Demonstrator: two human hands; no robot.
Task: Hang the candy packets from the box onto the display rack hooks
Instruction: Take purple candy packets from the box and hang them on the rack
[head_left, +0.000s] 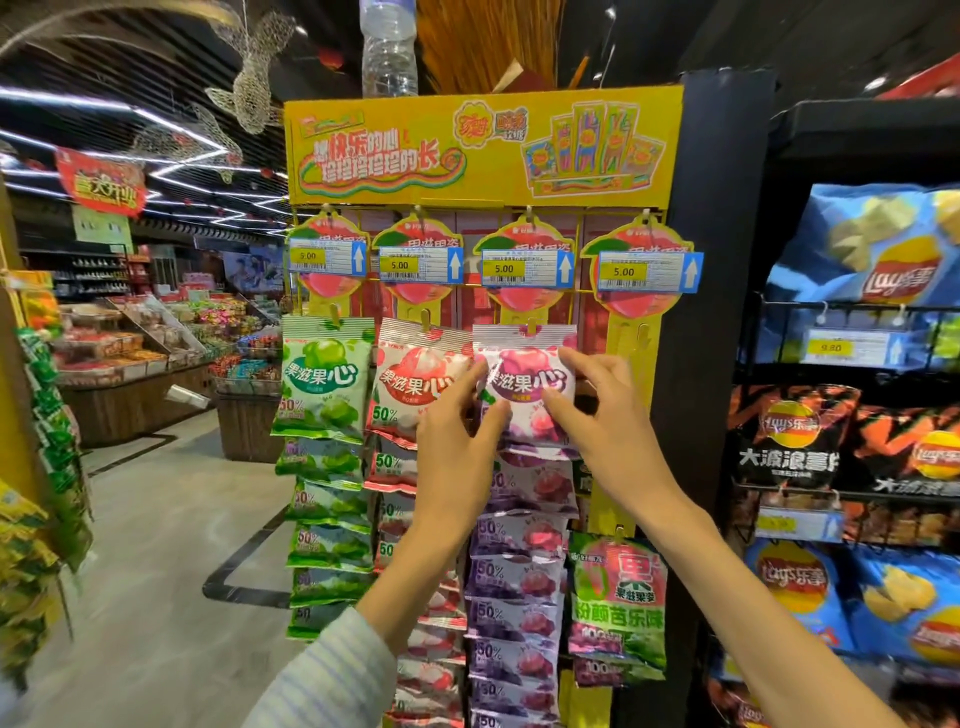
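A yellow display rack (483, 150) stands in front of me with four columns of hooks. Both hands hold a purple candy packet (524, 384) at the top of the third column, its upper edge at the hook (531, 326). My left hand (457, 431) pinches the packet's left side. My right hand (597, 410) pinches its right side. Green packets (324, 384) fill the first column, red packets (415, 384) the second, and more purple ones (519, 582) hang below. The box is out of view.
The fourth column has bare yellow strip (631, 358) at the top and a green-pink packet (618, 603) lower down. Chip bags (872, 249) fill black shelves on the right. A water bottle (388, 47) stands on the rack's top. An aisle opens to the left.
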